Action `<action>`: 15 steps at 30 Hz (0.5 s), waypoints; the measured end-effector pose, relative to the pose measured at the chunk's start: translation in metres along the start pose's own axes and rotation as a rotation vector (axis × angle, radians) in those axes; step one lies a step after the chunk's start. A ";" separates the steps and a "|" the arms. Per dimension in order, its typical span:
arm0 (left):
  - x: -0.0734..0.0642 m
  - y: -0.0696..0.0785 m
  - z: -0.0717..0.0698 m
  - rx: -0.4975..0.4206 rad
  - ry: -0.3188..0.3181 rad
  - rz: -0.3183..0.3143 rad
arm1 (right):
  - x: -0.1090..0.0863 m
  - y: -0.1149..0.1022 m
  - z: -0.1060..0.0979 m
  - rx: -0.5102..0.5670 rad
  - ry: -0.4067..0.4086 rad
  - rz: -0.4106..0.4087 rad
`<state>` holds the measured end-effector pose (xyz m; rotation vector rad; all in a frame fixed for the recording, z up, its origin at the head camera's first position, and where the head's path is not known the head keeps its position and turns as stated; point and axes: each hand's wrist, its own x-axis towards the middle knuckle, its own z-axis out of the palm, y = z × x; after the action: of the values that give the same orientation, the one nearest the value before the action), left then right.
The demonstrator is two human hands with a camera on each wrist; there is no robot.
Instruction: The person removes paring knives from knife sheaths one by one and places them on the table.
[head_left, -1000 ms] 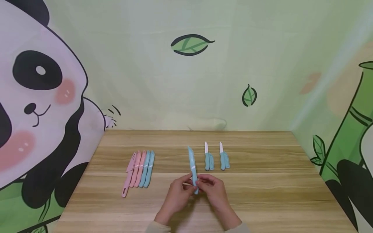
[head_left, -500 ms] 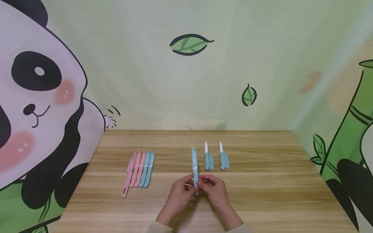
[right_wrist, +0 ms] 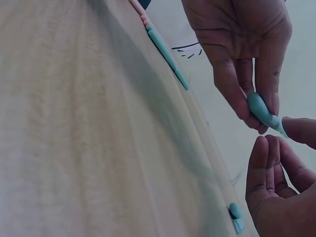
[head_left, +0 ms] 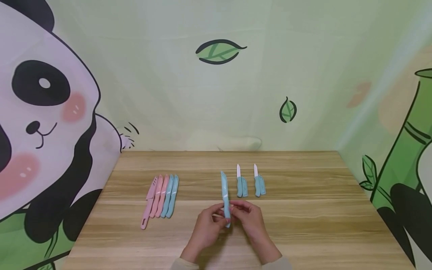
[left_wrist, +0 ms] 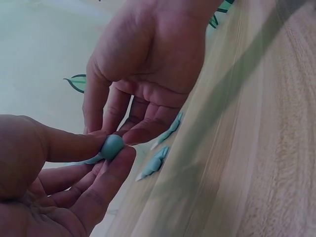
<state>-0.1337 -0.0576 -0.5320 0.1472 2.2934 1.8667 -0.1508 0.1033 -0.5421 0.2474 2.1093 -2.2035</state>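
The left hand (head_left: 207,225) pinches a knife (head_left: 225,200), seemingly before unsheathing; whether the right hand (head_left: 250,222) grips is unclear. The sheath (head_left: 224,183) probably needs pulling.

No text, brand, number or sign readable in any view. Held blue knife (head_left: 224,183): pale slanting mark, no letters legible. Row of blue knives (head_left: 173,198): similar pale marks, too small to read. Small blue sheaths (head_left: 245,186): faint marks, unreadable. Wall cloth (head_left: 162,86): drawings, no lettering legible.
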 end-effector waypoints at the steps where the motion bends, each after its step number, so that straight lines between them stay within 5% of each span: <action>1: 0.000 0.000 0.000 -0.006 -0.001 -0.003 | 0.001 -0.001 0.000 -0.007 0.001 -0.006; 15: -0.005 -0.001 0.002 0.015 -0.055 -0.020 | 0.014 -0.017 0.004 0.012 0.022 -0.010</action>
<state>-0.1284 -0.0572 -0.5334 0.1752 2.2648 1.8126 -0.1680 0.1011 -0.5282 0.2638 2.1130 -2.2298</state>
